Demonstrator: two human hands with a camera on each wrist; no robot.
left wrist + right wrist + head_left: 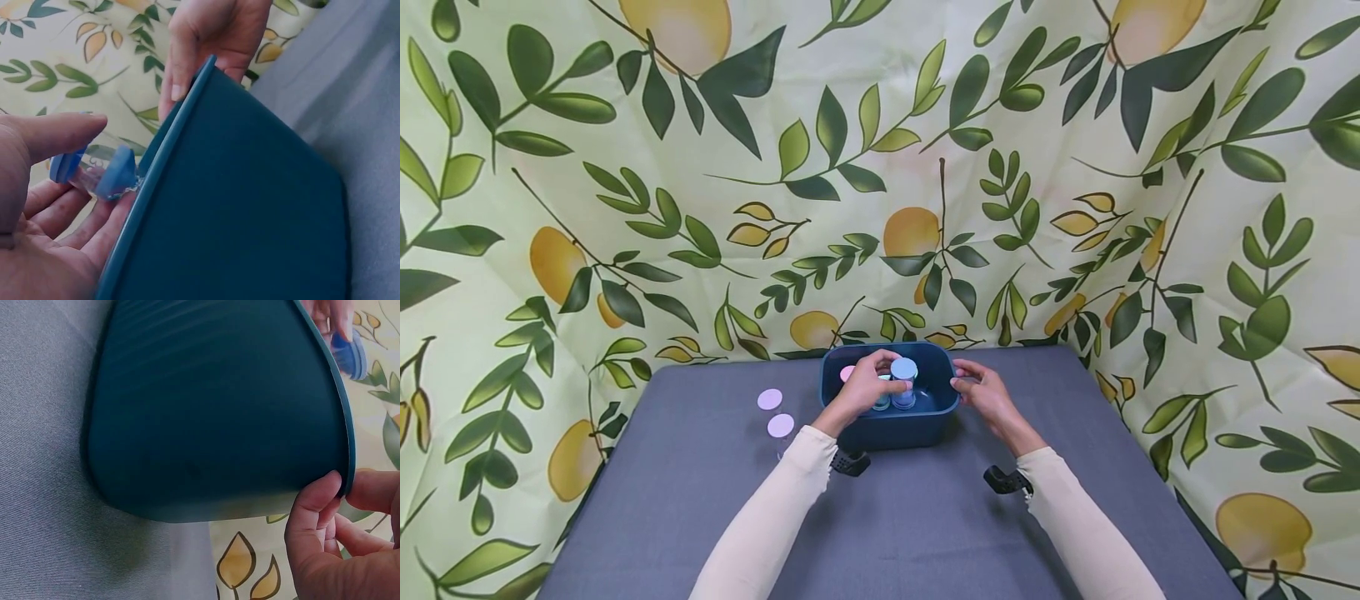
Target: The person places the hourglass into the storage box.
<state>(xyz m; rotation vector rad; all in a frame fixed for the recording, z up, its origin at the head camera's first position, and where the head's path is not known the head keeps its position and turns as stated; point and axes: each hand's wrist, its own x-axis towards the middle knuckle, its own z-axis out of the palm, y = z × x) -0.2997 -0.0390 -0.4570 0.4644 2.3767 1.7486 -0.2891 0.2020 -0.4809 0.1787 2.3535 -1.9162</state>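
Observation:
A dark blue plastic bin stands on the table toward the back. My left hand reaches over its front rim and grips a small clear jar with a blue lid, upright in the bin's opening. In the left wrist view, thumb and fingers lie around that clear jar. Beside it in the bin are a teal-topped jar and a pink lid, both partly hidden by my left hand. At the bin's right end, my right hand pinches the rim between thumb and fingers.
Two clear jars with lilac lids, one farther back and one nearer, stand on the grey table left of the bin. A leaf-and-fruit patterned cloth rises behind the table and along its sides.

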